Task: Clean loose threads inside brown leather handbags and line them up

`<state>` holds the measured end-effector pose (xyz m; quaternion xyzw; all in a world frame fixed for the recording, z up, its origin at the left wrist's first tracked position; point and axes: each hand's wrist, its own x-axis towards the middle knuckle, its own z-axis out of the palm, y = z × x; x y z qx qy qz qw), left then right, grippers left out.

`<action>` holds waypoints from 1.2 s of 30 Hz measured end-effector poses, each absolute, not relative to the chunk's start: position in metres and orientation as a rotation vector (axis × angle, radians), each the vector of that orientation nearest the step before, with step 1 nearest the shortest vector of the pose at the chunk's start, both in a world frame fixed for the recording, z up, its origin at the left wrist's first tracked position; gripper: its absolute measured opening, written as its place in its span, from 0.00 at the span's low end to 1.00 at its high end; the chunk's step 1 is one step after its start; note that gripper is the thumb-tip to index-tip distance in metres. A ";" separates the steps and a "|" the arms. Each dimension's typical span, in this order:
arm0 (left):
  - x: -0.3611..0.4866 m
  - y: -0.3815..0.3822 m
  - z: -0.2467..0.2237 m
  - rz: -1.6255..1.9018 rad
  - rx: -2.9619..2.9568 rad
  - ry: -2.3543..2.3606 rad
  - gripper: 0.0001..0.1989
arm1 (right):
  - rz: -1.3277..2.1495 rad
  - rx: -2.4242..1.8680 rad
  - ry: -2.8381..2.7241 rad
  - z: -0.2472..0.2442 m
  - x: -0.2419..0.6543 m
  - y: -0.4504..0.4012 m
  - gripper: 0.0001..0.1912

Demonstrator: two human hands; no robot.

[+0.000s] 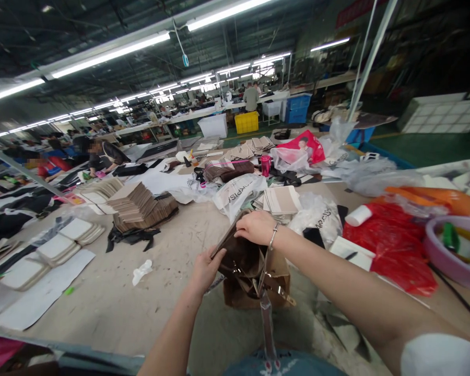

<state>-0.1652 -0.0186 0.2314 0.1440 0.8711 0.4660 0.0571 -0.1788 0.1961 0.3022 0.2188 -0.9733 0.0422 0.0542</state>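
A dark brown handbag (pixel 241 255) with metal buckles and a hanging strap is at the table's front edge, tilted between my hands. My left hand (pixel 206 270) grips its left edge, thumb on top. At the upper rim my right hand (pixel 254 228), with a bracelet at the wrist, has its fingers curled over the bag's edge. The strap (pixel 267 324) dangles down toward my lap. Behind and below the bag stands a brown cardboard box (pixel 235 295), partly covered by it.
Stacked tan panels (pixel 135 203) and white pads (pixel 58 245) lie to the left. Plastic bags (pixel 238 196), a red bag (pixel 391 240) and a lilac basin (pixel 434 245) crowd the right side. Other people work at the far left and back.
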 end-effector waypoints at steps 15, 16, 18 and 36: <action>-0.163 -0.018 0.232 1.352 0.424 2.653 0.22 | 0.132 0.615 -2.994 0.303 -0.182 0.192 0.18; -0.162 -0.018 0.233 1.343 0.430 2.657 0.22 | 0.135 0.612 -2.997 0.303 -0.182 0.192 0.18; -0.162 -0.018 0.234 1.332 0.444 2.660 0.23 | 0.147 0.603 -2.998 0.303 -0.182 0.192 0.18; -0.163 -0.017 0.246 1.058 0.610 2.759 0.21 | 0.227 0.594 -2.961 0.302 -0.184 0.195 0.13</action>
